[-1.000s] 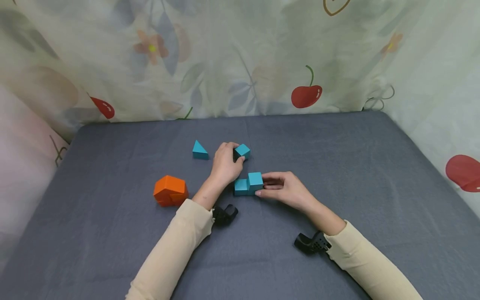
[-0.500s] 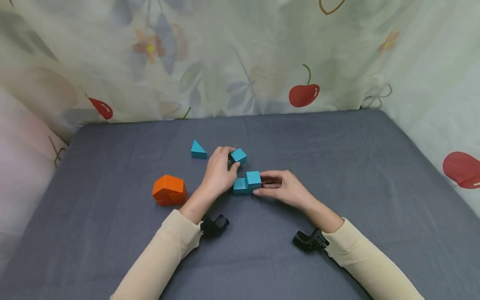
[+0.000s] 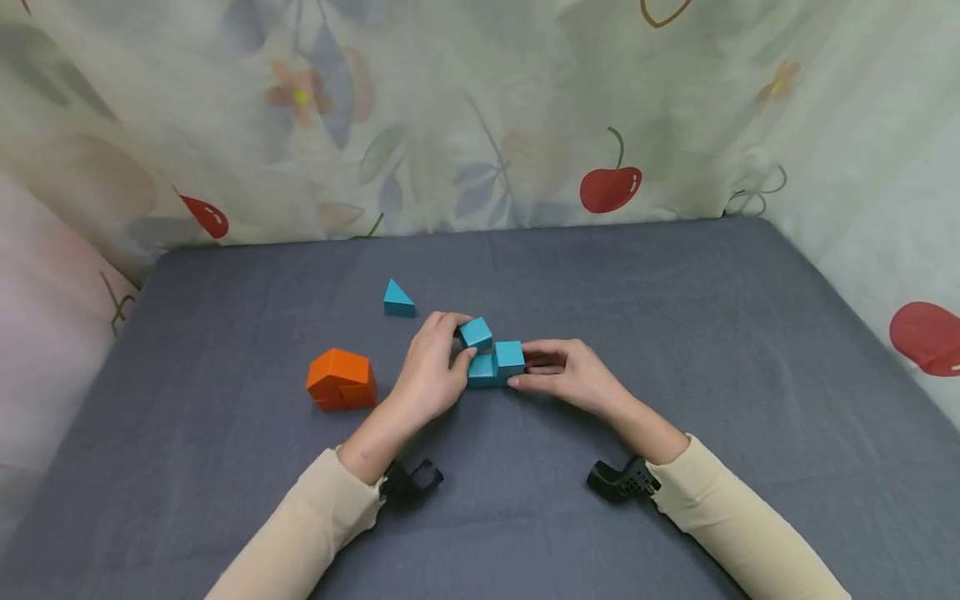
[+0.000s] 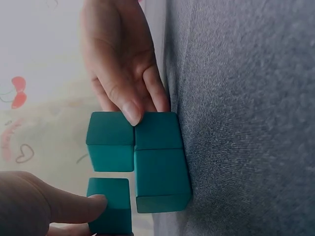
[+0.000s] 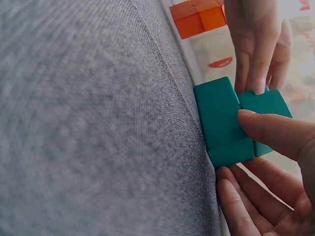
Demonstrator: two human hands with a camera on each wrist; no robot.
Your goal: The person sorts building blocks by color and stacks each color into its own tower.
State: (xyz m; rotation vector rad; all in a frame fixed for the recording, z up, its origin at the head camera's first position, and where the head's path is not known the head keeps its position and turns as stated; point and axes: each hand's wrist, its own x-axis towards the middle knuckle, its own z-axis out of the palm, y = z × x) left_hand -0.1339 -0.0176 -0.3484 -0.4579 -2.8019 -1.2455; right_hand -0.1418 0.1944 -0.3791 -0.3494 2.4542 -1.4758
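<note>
A stepped teal block (image 3: 497, 365) lies on the grey cloth (image 3: 675, 317) at mid-table. My right hand (image 3: 525, 367) pinches its tall end between thumb and fingers; the right wrist view shows the thumb (image 5: 275, 132) on the block (image 5: 221, 123). My left hand (image 3: 461, 342) pinches a small teal cube (image 3: 476, 332) and holds it just above the block's low step. In the left wrist view the cube (image 4: 110, 204) sits beside the stepped block (image 4: 157, 162), apart by a thin gap.
A teal wedge (image 3: 398, 300) lies behind my left hand. An orange block (image 3: 341, 380) sits to the left of it, also seen as the orange block (image 5: 199, 14). A flowered curtain (image 3: 480, 117) walls the back and both sides.
My left hand has brought the small teal cube from farther back toward me, down to the stepped block's low step. My right hand and the stepped block stayed put.
</note>
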